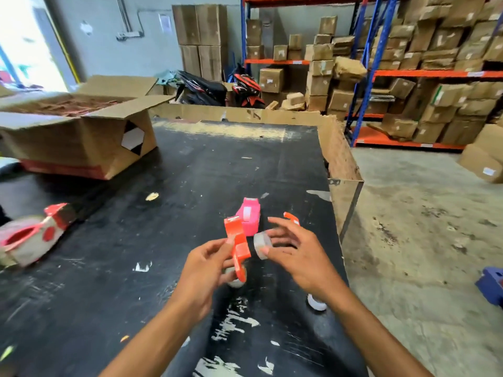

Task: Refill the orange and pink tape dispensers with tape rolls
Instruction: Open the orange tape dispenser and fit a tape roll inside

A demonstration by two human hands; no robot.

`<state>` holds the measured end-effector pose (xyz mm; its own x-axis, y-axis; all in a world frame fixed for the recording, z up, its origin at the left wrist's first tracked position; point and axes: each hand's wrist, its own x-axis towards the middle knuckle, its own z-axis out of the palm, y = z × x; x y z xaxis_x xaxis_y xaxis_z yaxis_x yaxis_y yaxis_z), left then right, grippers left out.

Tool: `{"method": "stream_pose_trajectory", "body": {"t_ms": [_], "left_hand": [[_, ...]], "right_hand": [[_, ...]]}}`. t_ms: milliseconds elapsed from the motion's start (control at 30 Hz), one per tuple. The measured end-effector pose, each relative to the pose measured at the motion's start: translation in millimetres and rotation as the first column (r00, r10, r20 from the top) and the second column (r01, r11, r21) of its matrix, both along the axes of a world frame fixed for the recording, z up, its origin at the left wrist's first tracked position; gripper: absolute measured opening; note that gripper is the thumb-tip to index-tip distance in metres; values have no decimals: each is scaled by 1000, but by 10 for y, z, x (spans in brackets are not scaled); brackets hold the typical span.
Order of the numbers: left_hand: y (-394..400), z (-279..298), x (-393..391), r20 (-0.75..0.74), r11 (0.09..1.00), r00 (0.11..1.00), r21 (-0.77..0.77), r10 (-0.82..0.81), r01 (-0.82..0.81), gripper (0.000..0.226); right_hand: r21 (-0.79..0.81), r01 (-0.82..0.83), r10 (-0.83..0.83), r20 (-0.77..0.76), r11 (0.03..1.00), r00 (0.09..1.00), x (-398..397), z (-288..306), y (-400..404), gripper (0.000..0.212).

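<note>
My left hand (204,270) grips the orange tape dispenser (239,244) above the black table (136,268). Just to its right, my right hand (294,251) pinches a clear tape roll (261,243) between thumb and fingers. The pink tape dispenser (250,216) stands on the table right behind them, with a roll showing inside it. A small orange piece (291,217) lies behind my right fingers. Another pale roll (236,281) lies on the table under the orange dispenser, partly hidden, and one more roll (316,303) rests near the table's right edge beside my right wrist.
An open cardboard box (81,137) sits at the table's back left. A large red and white tape gun (35,235) lies at the left edge. A cardboard wall (340,156) lines the far and right sides. Shelves of boxes (424,77) stand beyond; a blue object (491,284) is on the floor.
</note>
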<state>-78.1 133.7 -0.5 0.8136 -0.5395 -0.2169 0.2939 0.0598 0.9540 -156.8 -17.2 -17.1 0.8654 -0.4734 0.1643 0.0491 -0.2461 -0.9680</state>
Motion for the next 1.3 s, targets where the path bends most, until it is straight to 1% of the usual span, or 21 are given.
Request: {"method": "stream_pose_trajectory", "body": {"t_ms": [33, 67, 167, 300, 433, 533, 633, 700, 767, 800, 833, 867, 933, 967, 1000, 1033, 1067, 1133, 1200, 1267, 1300], "left_hand": [[6, 4, -12, -1, 1000, 1000, -3, -4, 4, 29], [15, 11, -25, 0, 1000, 1000, -3, -7, 7, 29], [33, 37, -42, 14, 1000, 1000, -5, -12, 12, 29], [74, 54, 27, 13, 999, 1000, -51, -10, 11, 31], [70, 50, 67, -75, 986, 989, -122, -126, 116, 41], [58, 15, 175, -121, 976, 979, -159, -166, 146, 40], [62, 20, 366, -119, 968, 972, -174, -201, 179, 37], [80, 28, 505, -90, 967, 975, -173, -205, 187, 32], [115, 34, 671, -69, 969, 978, -164, -196, 183, 24], [126, 27, 754, -69, 971, 979, -160, -190, 178, 23], [132, 17, 827, -69, 972, 980, -155, -188, 176, 23], [130, 7, 883, -66, 972, 979, -150, -192, 180, 22], [116, -15, 967, -64, 966, 973, -152, -223, 211, 21], [97, -32, 997, -64, 962, 969, -154, -239, 227, 21], [77, -47, 1020, -62, 957, 965, -157, -254, 242, 20], [58, -55, 1039, -61, 953, 961, -158, -270, 258, 20], [36, -64, 1063, -62, 948, 955, -158, -289, 276, 21], [-7, -74, 1093, -72, 939, 944, -150, -323, 310, 24], [-40, -78, 1102, -78, 932, 935, -146, -346, 333, 26], [-68, -79, 1118, -85, 924, 925, -141, -370, 356, 27], [-80, -78, 1126, -90, 921, 922, -141, -378, 364, 28]], "right_hand": [[62, -43, 40, 37, 997, 998, -26, 60, 18, 48], [84, -94, 89, 55, 992, 995, -44, 111, 49, 48], [101, -174, 164, 100, 980, 981, -94, 169, 125, 46], [115, -205, 187, 151, 972, 971, -80, 173, 137, 50], [121, -219, 195, 179, 968, 964, 8, 154, 177, 52], [110, -187, 168, 159, 976, 973, 83, 168, 230, 52], [50, -156, 149, 127, 986, 981, 155, 238, 246, 49], [-1, -75, 75, 116, 997, 990, 204, 265, 229, 41], [-87, 108, -101, 83, 990, 991, 316, 237, 179, 26], [-173, 217, -214, 39, 961, 976, 379, 183, 113, 21], [-284, 301, -321, -23, 910, 947, 429, 135, 35, 20], [-404, 335, -409, -109, 851, 906, 468, 79, -54, 24], [-584, 268, -526, -330, 766, 784, 523, -26, -192, 31], [-633, 223, -570, -419, 741, 707, 539, -61, -227, 30], [-669, 191, -609, -472, 718, 637, 549, -85, -234, 30], [-695, 179, -639, -487, 696, 596, 567, -119, -236, 30], [-707, 190, -658, -479, 682, 581, 588, -148, -243, 30], [-675, 256, -665, -460, 693, 589, 611, -173, -262, 26], [-557, 338, -625, -477, 759, 618, 597, -168, -285, 32], [-368, 411, -551, -505, 834, 665, 559, -133, -241, 45], [-223, 445, -494, -485, 867, 721, 538, -92, -190, 49]]}}
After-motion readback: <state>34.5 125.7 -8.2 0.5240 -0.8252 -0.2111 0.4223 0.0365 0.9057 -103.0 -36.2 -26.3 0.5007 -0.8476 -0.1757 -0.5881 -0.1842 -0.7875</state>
